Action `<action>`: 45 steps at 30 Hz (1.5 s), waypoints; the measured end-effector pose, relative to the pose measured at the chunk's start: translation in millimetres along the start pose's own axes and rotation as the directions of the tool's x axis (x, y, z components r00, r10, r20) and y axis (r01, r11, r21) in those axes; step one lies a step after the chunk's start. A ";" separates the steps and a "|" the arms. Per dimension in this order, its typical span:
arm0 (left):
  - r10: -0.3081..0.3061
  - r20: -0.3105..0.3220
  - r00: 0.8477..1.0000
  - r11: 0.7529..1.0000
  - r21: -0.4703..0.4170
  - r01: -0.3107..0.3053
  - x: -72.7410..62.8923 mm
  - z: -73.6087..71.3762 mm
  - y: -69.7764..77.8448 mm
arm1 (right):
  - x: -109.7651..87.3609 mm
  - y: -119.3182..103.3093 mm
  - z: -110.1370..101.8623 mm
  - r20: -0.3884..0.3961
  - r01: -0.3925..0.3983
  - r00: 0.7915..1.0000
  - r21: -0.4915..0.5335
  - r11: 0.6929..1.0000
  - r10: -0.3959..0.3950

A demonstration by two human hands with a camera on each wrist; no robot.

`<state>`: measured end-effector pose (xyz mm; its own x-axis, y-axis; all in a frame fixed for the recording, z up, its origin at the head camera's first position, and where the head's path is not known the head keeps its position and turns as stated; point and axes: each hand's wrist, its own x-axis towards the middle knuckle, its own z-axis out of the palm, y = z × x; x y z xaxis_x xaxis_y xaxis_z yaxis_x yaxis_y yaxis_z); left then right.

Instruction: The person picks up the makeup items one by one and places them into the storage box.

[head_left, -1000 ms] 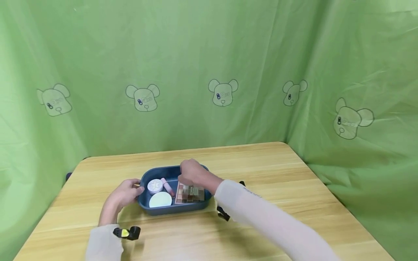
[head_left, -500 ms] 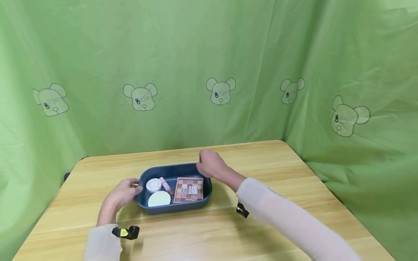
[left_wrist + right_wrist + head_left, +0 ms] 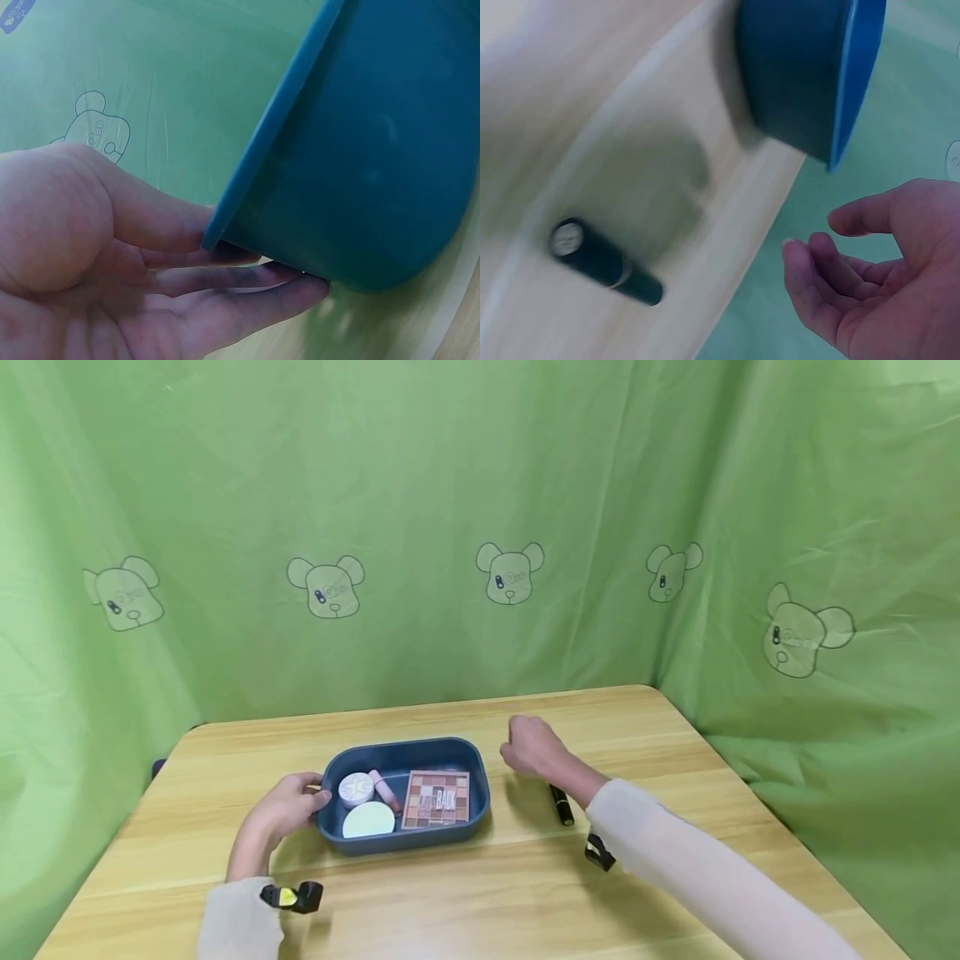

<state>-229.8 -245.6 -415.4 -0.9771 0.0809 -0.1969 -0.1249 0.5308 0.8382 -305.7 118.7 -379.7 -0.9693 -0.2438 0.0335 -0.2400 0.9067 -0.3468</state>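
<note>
My left hand [image 3: 288,806] holds the left end of a dark blue oval tray [image 3: 405,842], thumb over the rim and fingers against the outside wall in the left wrist view. Inside lie an eyeshadow palette [image 3: 436,799], a round white case with a star [image 3: 356,787], a slim pink tube [image 3: 384,791] and a white piece with a rounded top [image 3: 368,820]. My right hand [image 3: 534,747] hovers to the right of the tray, holding nothing; its fingers are loosely curled in the right wrist view. Close below it lies a short black tube [image 3: 604,261] with a pale end.
The wooden table [image 3: 420,910] has rounded far corners. A green curtain [image 3: 420,643] printed with bear heads hangs behind it and along both sides. Each wrist wears a small black camera mount, such as the left mount [image 3: 292,897].
My right hand has moved from over the tray to the right, past its rim. The palette, partly covered before, now shows fully. My left hand has stayed at the rim.
</note>
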 end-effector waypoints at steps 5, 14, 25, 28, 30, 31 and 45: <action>-0.004 0.000 1.000 1.000 0.000 0.004 1.4 1.1 -1.9 | -8.6 24.4 3.5 0.040 -0.025 0.999 -0.022 0.999 0.026; -0.013 -0.011 1.000 1.000 0.009 0.013 0.3 0.6 -1.5 | -19.7 52.0 4.6 0.157 -0.099 0.981 -0.079 0.992 0.110; -0.009 -0.013 1.000 1.000 0.007 0.009 0.2 1.5 -2.0 | -34.2 59.8 6.5 0.278 -0.183 0.938 -0.103 0.978 0.205; -0.007 -0.007 1.000 1.000 0.004 0.007 0.3 1.1 -2.0 | -36.9 62.6 9.3 0.273 -0.194 0.938 -0.090 0.977 0.212; -0.010 -0.007 1.000 1.000 0.001 0.010 0.2 0.5 -2.0 | -37.6 63.9 11.7 0.259 -0.188 0.945 -0.068 0.980 0.200; -0.011 -0.009 1.000 1.000 -0.001 0.011 0.1 0.4 -1.8 | -37.9 64.6 13.1 0.250 -0.183 0.949 -0.056 0.981 0.192; -0.004 -0.017 1.000 1.000 0.002 0.004 -0.2 2.6 -0.9 | -37.2 67.7 18.4 0.231 -0.205 0.950 -0.040 0.978 0.209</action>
<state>-229.1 -243.9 -417.4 -0.9794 0.0648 -0.1912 -0.1282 0.5325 0.8366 -284.9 182.9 -421.7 -0.9588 -0.1216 -0.2567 -0.0379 0.9504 -0.3089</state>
